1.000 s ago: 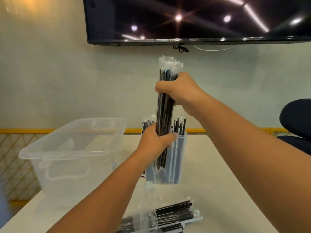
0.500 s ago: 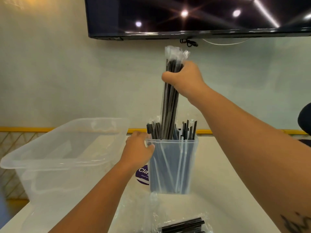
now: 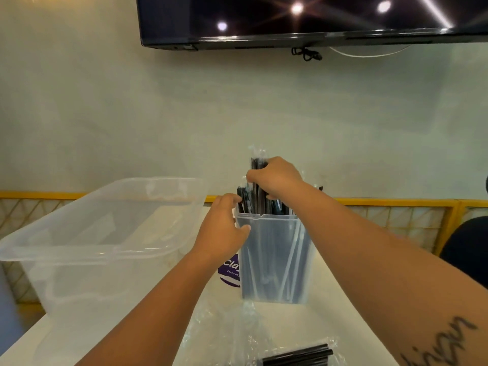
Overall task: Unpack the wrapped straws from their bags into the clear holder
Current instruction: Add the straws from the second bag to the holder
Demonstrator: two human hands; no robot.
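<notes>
Wrapped straws (image 3: 254,165) standing upright in clear holder (image 3: 274,257) on tabletop (image 3: 330,320), right grip (image 3: 274,180) clasping bundle's top tightly above the rim, left grip (image 3: 221,228) curling round holder's left rim, bagged straws (image 3: 298,355) lying nearer, clear bin (image 3: 105,233) sitting left.

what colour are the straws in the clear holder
Black, the thin wrapped straws in the clear plastic holder; head view shows it.
</notes>
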